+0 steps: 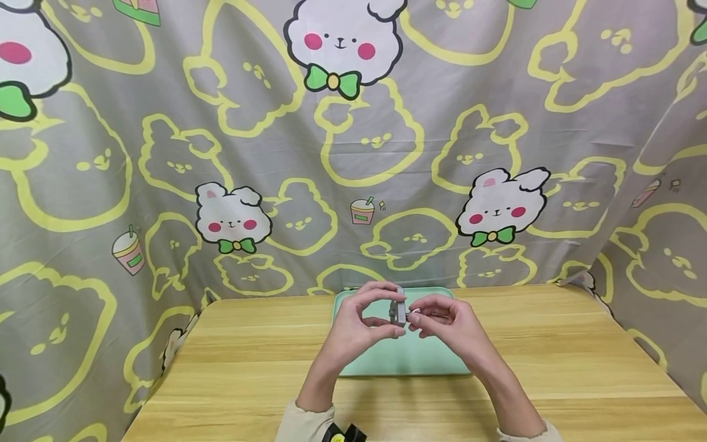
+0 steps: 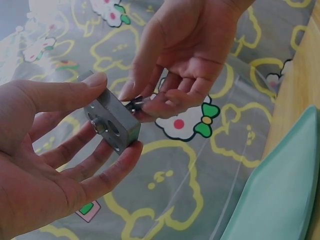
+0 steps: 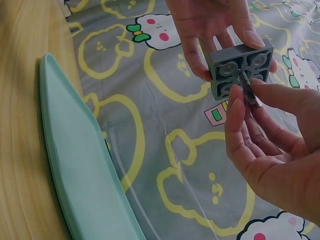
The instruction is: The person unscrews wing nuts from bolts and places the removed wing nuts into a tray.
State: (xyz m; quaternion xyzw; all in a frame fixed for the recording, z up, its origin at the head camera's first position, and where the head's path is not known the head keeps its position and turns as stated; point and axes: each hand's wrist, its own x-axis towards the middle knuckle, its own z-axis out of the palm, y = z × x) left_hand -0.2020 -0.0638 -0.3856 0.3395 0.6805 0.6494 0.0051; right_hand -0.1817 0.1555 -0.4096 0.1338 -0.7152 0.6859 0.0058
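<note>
With beige sleeves nearest: clamping grey block by opposite edges in left hand, pinching metal screw at its right face in right hand; holding both up near green tray.

Bright head view, dimmer wrist views, soft shadows on table

room lies right of right hand, cloth behind

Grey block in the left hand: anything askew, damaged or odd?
Nothing stands out: the left hand holds the grey block by its edges, the right hand pinches a threaded metal part at the block's recessed face, and no crack shows.
</note>
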